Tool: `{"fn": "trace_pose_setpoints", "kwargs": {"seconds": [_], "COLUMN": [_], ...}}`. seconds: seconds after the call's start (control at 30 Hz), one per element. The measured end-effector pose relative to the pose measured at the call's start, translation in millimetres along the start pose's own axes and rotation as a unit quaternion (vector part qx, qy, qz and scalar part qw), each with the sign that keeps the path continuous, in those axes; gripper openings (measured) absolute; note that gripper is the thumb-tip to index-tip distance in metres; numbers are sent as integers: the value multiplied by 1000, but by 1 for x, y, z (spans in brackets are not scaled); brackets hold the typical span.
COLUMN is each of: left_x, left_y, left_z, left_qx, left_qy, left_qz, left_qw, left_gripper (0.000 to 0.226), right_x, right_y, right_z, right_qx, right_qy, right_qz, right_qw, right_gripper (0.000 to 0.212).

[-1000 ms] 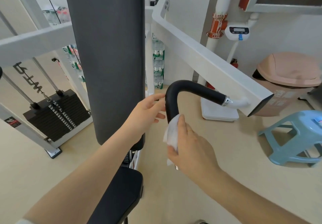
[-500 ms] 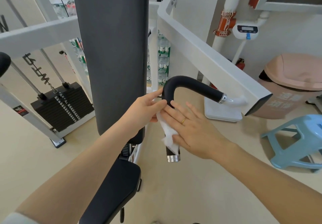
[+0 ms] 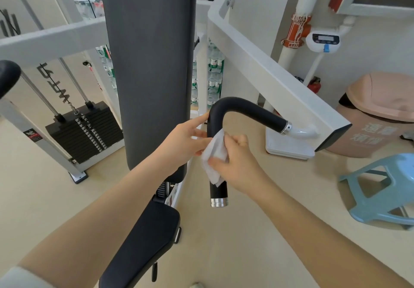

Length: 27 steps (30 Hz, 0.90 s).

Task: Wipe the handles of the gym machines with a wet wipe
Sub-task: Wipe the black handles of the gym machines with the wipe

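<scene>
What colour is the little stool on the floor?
The stool is light blue, seen at the right edge of the head view.

Bare forearms; white sleeve cuff (image 3: pixel 20 276) at left elbow; hands ungloved

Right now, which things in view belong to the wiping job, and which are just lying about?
In the job: wet wipe, black handle, right hand, left hand.

Lying about: pink bin, blue stool, weight stack, back pad.

Right hand (image 3: pixel 233 164) wraps wet wipe (image 3: pixel 214 156) round black handle (image 3: pixel 226 117); left hand (image 3: pixel 186 141) fingertips touch wipe edge.
</scene>
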<state>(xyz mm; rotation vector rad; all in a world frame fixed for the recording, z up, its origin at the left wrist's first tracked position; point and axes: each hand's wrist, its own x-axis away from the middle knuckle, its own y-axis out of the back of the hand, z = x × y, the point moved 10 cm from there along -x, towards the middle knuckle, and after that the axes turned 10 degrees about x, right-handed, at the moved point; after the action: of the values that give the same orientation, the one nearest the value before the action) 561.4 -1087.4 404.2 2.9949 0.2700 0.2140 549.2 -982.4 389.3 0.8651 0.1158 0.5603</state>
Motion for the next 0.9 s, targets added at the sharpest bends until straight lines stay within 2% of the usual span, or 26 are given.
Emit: {"fn": "trace_pose_setpoints", "kwargs": {"seconds": [0.07, 0.13, 0.17, 0.23, 0.3, 0.43, 0.53, 0.6, 0.67, 0.73, 0.8, 0.9], "left_x": [0, -1, -2, -5, -5, -6, -7, -5, -1, 3, 5, 14], "left_y": [1, 2, 2, 3, 4, 4, 4, 0, -1, 7, 20, 41], "left_z": [1, 4, 5, 8, 11, 13, 14, 15, 17, 21, 27, 36], "left_qx": [6, 19, 23, 23, 28, 62, 61, 73, 71, 86, 101, 51], "left_qy": [-3, 2, 7, 21, 32, 35, 32, 35, 38, 43, 50, 51], "left_qz": [-1, 2, 5, 10, 8, 19, 18, 32, 47, 35, 8, -50], "left_qw": [1000, 1000, 1000, 999, 999, 997, 997, 996, 996, 995, 994, 996], "left_gripper": [61, 61, 61, 60, 60, 59, 59, 51, 38, 34, 29, 26], "right_x": [11, 6, -3, -18, -16, 27, 41, 35, 26, 20, 25, 59], "right_y": [-5, -9, -4, 15, 23, 5, -19, -23, -15, -16, -33, -56], "right_z": [-6, -12, -11, -5, -2, -7, -1, 10, 27, 38, 41, 42], "right_qx": [-5, -87, -92, -54, -72, -135, 27, 136, 249, 367, 465, 503], "right_qy": [19, 1, -1, 2, -5, 30, 80, 116, 182, 232, 293, 431], "right_qz": [-7, 24, 12, -59, -111, -115, -80, -78, -130, -137, -89, 9], "right_qw": [1000, 996, 996, 997, 991, 984, 993, 981, 942, 890, 831, 749], "right_gripper": [54, 41, 38, 45, 51, 43, 56, 58, 54, 51, 49, 42]}}
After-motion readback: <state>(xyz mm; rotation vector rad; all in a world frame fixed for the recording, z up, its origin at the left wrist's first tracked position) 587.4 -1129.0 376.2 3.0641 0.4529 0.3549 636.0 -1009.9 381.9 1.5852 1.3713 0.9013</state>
